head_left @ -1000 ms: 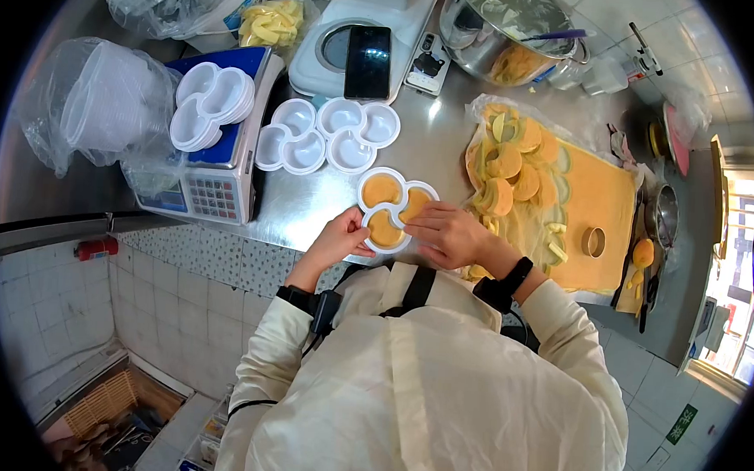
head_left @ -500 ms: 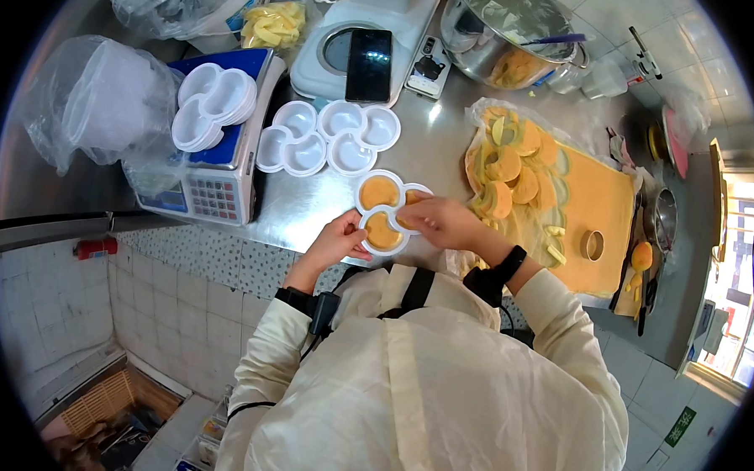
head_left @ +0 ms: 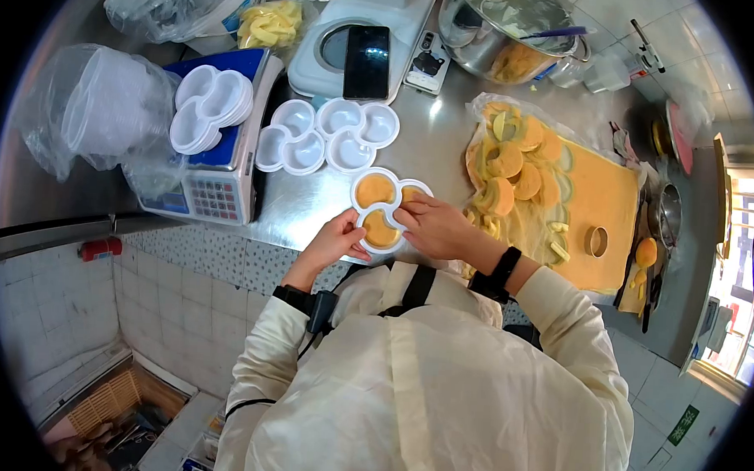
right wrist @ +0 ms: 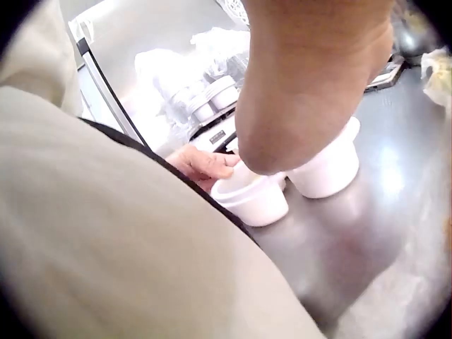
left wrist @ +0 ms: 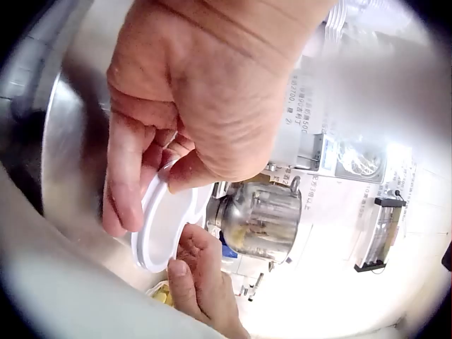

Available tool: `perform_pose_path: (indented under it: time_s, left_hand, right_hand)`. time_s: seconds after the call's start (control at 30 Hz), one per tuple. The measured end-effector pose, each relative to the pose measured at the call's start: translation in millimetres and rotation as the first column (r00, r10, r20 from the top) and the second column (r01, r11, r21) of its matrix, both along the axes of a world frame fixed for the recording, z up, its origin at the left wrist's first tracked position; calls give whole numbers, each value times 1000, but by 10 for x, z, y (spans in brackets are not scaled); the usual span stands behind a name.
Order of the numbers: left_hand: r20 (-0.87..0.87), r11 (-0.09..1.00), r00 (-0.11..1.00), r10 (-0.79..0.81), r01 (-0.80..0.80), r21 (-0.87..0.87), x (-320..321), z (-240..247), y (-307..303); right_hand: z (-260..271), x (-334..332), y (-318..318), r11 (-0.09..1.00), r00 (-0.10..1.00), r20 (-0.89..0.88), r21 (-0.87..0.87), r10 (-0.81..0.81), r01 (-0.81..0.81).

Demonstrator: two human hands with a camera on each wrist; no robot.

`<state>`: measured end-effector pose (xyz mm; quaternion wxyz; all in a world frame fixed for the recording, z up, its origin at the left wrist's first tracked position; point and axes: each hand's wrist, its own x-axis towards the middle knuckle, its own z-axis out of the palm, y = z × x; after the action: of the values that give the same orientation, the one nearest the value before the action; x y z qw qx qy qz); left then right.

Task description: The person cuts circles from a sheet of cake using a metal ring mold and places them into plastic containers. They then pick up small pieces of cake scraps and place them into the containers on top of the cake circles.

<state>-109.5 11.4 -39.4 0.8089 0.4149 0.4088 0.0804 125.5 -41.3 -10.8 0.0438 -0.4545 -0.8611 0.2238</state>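
Note:
A white three-cup container (head_left: 380, 249) stands near the counter's front edge, with an orange-yellow cake round (head_left: 376, 190) in its upper left cup and another (head_left: 380, 229) in the lower one. My left hand (head_left: 333, 240) pinches the container's left rim between thumb and fingers; the left wrist view shows that grip on the rim (left wrist: 144, 244) up close. From the right, my right hand (head_left: 432, 228) reaches with bent fingers over the right-hand cup, partly covering the orange cake in it. Its thumb and fingers lie right at the rim in the left wrist view; I cannot tell whether they pinch anything.
Two white three-cup containers (head_left: 351, 150) stand behind; more are stacked on a scale (head_left: 210, 196) at left. To the right lies a cake sheet (head_left: 606, 182) with a ring cutter (head_left: 596, 242) and a pile of cut rounds (head_left: 505, 159). A phone (head_left: 367, 62) and steel pot (head_left: 507, 52) are at the back.
My right hand rose slightly off the right-hand cup, then came back down over it with its fingers at the cake. The container shifted slightly left; my left hand kept its hold.

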Motion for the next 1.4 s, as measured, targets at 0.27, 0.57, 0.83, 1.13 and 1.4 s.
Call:
perform_pose_path:
  time_s: [0.27,0.57,0.83,1.13,1.4]
  left_hand:
    - [11,993,994,111,-112,24,-47,-63,-56]
    - [24,992,991,129,-129,-4,-27,-4,-59]
    - [61,991,989,136,-136,-2,-52,-92,-106]
    - [67,995,992,103,-104,0,-84,-92,-57]
    - [-36,994,999,-28,32,101,-64,-108,-34]
  right_hand:
    - [208,336,-8,945,976,-206,301,-69,130]
    - [148,103,-94,891,994,110,453,-15,-37]
    - [68,-128,-56,946,966,8,205,-259,252]
    - [141,135,-83,822,732,-423,-57,-534,567]
    - [206,166,-94,680,705,-61,-334,-707,653]
